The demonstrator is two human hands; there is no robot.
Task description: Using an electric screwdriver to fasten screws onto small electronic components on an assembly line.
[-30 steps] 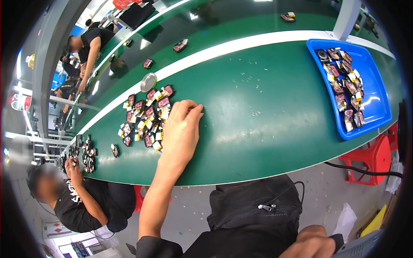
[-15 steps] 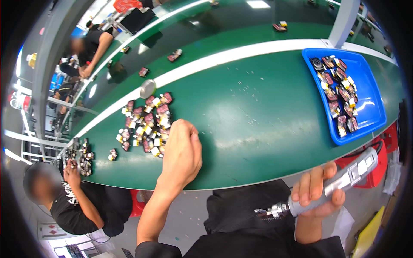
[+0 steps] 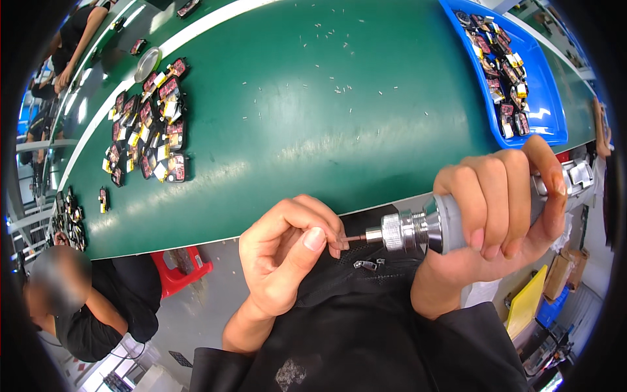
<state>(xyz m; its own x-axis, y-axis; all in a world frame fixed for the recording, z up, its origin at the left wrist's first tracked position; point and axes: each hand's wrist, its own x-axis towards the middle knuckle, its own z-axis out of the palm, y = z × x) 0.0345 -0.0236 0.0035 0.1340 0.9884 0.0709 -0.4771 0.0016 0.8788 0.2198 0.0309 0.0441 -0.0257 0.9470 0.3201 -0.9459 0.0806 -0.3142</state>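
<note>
My right hand point(image 3: 499, 215) grips a grey electric screwdriver point(image 3: 450, 219) held level, with its thin bit point(image 3: 353, 238) pointing left. My left hand point(image 3: 287, 251) is closed, and its thumb and fingers pinch around the tip of the bit. What sits between those fingers is too small to tell. Both hands hover over my dark clothing, just below the near edge of the green table point(image 3: 326, 117). A pile of small black, red and yellow parts point(image 3: 149, 127) lies on the table far to the left of my hands.
A blue tray point(image 3: 542, 111) with several similar parts stands at the table's right end. Tiny screws are scattered on the green top. A round metal dish point(image 3: 147, 63) lies near the pile. Another person point(image 3: 72, 300) sits at lower left beside a red stool point(image 3: 179, 268). More people work at upper left.
My left hand left the pile and came back to my lap. My right hand brought the screwdriver up, and the left fingers now close on its bit tip. My view has moved closer.
</note>
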